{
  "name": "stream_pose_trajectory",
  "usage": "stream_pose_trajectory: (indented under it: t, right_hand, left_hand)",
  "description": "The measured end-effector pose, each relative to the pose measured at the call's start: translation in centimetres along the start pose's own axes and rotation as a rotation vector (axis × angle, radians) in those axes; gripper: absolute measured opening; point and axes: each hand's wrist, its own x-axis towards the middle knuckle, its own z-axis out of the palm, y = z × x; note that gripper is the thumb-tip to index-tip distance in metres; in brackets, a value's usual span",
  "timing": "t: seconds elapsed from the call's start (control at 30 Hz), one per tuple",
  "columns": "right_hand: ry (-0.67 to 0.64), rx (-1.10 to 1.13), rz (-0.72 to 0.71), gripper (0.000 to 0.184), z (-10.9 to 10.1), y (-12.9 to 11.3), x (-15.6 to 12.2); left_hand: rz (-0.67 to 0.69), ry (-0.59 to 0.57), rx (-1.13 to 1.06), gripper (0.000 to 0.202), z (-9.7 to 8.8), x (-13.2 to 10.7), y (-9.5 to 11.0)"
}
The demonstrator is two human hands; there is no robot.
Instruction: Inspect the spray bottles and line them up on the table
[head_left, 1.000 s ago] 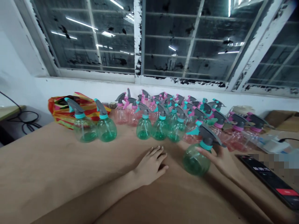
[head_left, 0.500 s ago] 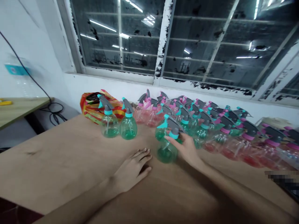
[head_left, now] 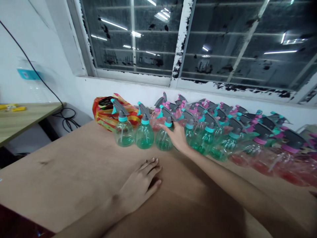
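My right hand [head_left: 178, 136] is closed around the neck of a green spray bottle [head_left: 163, 140] with a teal collar and grey trigger head. That bottle stands upright at the right of two like green spray bottles, one in the middle [head_left: 144, 136] and one farther left [head_left: 124, 135]. Flat on the tabletop, fingers a little apart, my left hand [head_left: 141, 183] holds nothing. Close to the right of my right hand stand more green bottles [head_left: 206, 140], and beyond them red ones with pink collars [head_left: 264, 162].
A red and yellow plastic bag [head_left: 101, 115] lies behind the left bottles on the brown table [head_left: 74, 168]. Behind runs a wall with a barred window [head_left: 138, 39]. At left are another table [head_left: 27, 117], a black cable [head_left: 66, 115] and a large clear bottle [head_left: 31, 77].
My right hand has carried the green spray bottle back and to the left, beside the two left bottles. My left hand stays in place. The view has shifted slightly.
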Motion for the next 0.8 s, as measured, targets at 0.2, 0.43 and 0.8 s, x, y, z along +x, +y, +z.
stream_pose_trajectory:
  t: [0.2, 0.43, 0.8]
  right_hand:
    - [-0.016, 0.013, 0.016, 0.051, 0.5, 0.0, 0.2]
    - [-0.058, 0.004, -0.006, 0.057, -4.3, -1.5, -3.5]
    - [-0.104, -0.348, 0.216, 0.055, -10.5, 1.4, -2.1]
  left_hand:
    - [0.019, 0.017, -0.004, 0.039, 0.1, 0.1, -0.2]
    - [0.041, 0.077, -0.001, 0.038, 0.6, 0.0, -0.5]
    - [0.058, 0.154, -0.057, 0.039, 2.7, 0.0, -1.8]
